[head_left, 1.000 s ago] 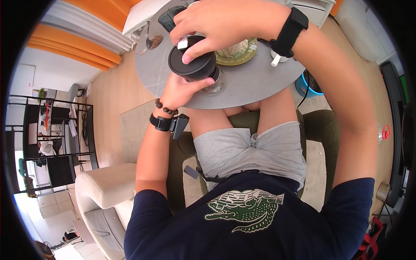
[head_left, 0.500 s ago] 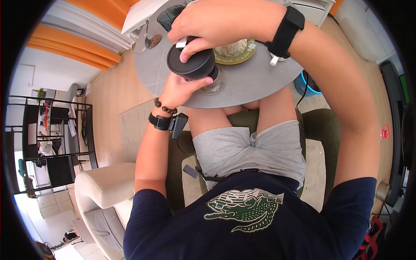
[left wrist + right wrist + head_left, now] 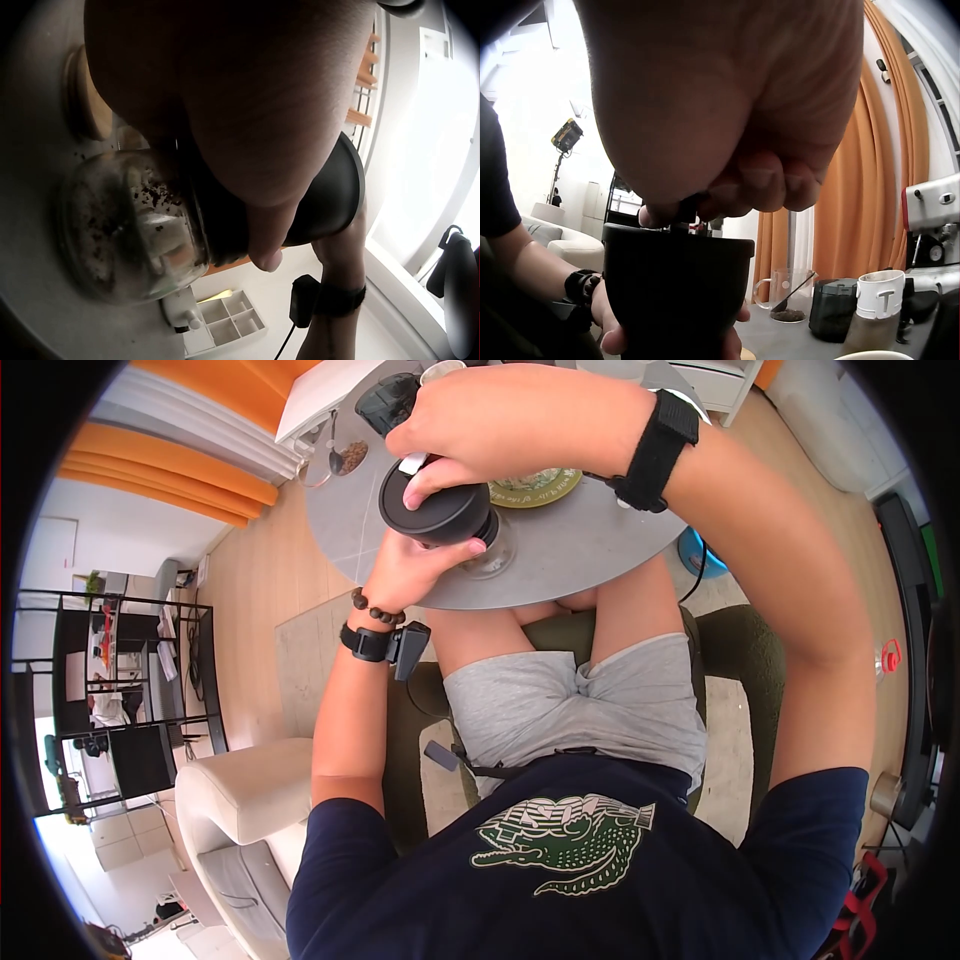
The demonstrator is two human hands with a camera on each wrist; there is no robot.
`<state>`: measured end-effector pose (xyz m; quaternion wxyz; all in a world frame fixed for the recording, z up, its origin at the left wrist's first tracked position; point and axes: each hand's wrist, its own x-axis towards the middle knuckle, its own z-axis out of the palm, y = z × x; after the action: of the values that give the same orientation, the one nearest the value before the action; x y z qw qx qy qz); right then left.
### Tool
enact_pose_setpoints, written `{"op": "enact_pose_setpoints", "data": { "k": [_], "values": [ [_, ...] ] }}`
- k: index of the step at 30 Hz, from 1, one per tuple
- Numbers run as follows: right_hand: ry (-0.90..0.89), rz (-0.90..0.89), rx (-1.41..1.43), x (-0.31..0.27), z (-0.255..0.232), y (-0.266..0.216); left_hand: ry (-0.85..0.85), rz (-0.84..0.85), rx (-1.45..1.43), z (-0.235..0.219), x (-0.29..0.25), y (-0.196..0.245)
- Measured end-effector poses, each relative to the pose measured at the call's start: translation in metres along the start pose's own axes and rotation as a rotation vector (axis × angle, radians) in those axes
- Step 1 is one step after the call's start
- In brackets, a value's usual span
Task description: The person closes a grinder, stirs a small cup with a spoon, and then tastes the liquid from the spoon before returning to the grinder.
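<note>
A hand coffee grinder (image 3: 425, 510) with a black flared top stands at the table's near left. In the left wrist view its clear glass jar (image 3: 135, 232) shows dark coffee grounds (image 3: 154, 196) scattered inside. My left hand (image 3: 412, 572) grips the black neck between top and jar, the thumb laid across the front. Over the top, my right hand (image 3: 500, 428) holds the crank handle (image 3: 413, 463), of which a whitish part shows beside the thumb. In the right wrist view the curled fingers (image 3: 761, 180) hide most of the handle.
The round grey table (image 3: 590, 540) bears a green-rimmed plate (image 3: 537, 488) right of the grinder. Beyond stand a glass cup (image 3: 787, 285) with a spoon, a dark translucent container (image 3: 832, 311) and a white cup (image 3: 880, 294). A blue bucket (image 3: 703, 557) is on the floor at right.
My right hand and wrist have shifted slightly toward my body, still on the handle, uncovering more of the container behind. The left hand keeps its grip; the whole view has shifted a little.
</note>
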<state>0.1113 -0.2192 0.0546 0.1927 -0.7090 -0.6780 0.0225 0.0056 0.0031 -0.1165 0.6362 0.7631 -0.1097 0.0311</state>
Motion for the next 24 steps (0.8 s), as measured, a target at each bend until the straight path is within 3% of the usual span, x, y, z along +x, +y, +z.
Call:
{"op": "enact_pose_setpoints", "data": {
  "k": [1, 5, 7, 8, 10, 24],
  "values": [
    [0.069, -0.048, -0.048, -0.004, 0.003, -0.001, -0.002, -0.001, -0.001, 0.001, 0.0, 0.001],
    [0.05, -0.034, -0.124, 0.008, 0.016, 0.012, 0.001, 0.017, 0.004, 0.001, -0.001, 0.0],
    [-0.149, -0.228, -0.44, 0.009, 0.007, 0.005, 0.004, 0.018, 0.0, 0.001, -0.001, -0.001],
    [-0.148, -0.228, -0.44, 0.01, 0.018, 0.007, 0.012, 0.029, 0.007, 0.0, -0.002, -0.003],
    [0.204, 0.095, -0.319, 0.015, 0.043, 0.011, 0.019, 0.04, 0.014, -0.001, -0.001, -0.003],
    [0.255, 0.349, -0.422, 0.01, 0.046, -0.031, 0.031, -0.085, -0.017, -0.001, -0.001, -0.001]
  ]
}}
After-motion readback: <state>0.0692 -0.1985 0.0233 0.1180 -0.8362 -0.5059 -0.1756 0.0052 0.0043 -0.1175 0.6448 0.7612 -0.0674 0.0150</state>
